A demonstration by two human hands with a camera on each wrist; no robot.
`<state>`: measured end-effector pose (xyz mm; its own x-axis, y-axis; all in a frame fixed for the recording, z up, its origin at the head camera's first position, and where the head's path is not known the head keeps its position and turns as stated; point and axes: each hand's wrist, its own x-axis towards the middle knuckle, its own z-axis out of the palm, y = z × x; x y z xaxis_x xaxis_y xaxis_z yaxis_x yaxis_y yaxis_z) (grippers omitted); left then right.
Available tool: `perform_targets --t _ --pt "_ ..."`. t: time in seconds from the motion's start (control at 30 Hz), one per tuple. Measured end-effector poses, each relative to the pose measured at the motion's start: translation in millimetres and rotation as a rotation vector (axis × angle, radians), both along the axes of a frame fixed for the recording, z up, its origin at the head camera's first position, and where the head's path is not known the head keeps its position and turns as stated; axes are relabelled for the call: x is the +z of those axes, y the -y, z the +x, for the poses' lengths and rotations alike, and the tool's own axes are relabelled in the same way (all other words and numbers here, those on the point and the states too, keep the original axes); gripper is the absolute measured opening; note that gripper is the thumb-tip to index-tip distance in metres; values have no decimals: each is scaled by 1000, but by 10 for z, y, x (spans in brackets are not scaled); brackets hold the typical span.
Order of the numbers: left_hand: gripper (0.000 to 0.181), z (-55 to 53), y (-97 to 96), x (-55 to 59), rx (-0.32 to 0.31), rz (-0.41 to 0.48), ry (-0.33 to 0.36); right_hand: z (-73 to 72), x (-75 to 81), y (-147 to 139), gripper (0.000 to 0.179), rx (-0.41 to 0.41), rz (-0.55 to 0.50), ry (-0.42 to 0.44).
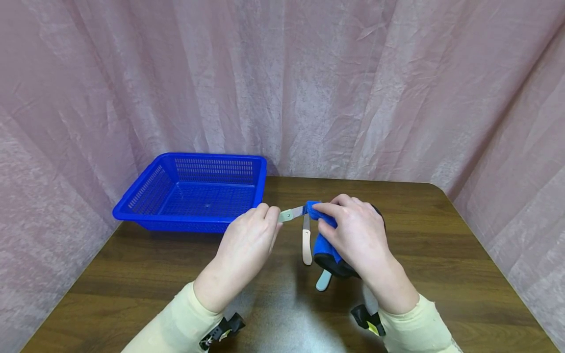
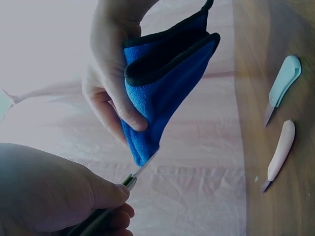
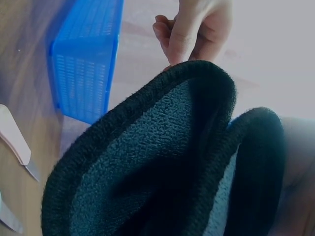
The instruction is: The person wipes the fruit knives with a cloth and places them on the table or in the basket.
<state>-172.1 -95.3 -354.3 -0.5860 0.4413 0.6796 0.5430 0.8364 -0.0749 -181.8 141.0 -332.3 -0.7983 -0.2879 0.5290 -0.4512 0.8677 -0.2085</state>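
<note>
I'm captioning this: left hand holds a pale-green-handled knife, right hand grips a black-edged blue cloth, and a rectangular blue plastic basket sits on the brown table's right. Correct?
Wrong side: the head view shows the basket on the left of the table. The left hand holds that knife, and the right hand grips the cloth.

Knife (image 1: 287,215): pale green handle, blade bared, gripped in left hand (image 1: 247,235), blade pointing toward right hand (image 1: 359,230), far end hidden at cloth. Cloth (image 1: 325,244): blue, black-edged, folded, pinched in right hand above table (image 1: 273,284), lower edges hanging open.
</note>
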Motion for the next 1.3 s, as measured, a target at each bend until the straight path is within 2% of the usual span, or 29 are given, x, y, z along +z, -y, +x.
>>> perform_targets --t 0.6,0.77,1.07,1.3 --pt "27 -1 20 2 -5 21 5 -6 50 -77 33 -56 -11 61" --pt "27 0 18 6 -8 28 7 13 75 -92 34 -64 -31 47" --pt "22 11 3 15 0 15 45 78 13 126 30 58 11 -71" --pt "22 9 -6 10 -8 6 51 88 -40 178 31 93 8 -88"
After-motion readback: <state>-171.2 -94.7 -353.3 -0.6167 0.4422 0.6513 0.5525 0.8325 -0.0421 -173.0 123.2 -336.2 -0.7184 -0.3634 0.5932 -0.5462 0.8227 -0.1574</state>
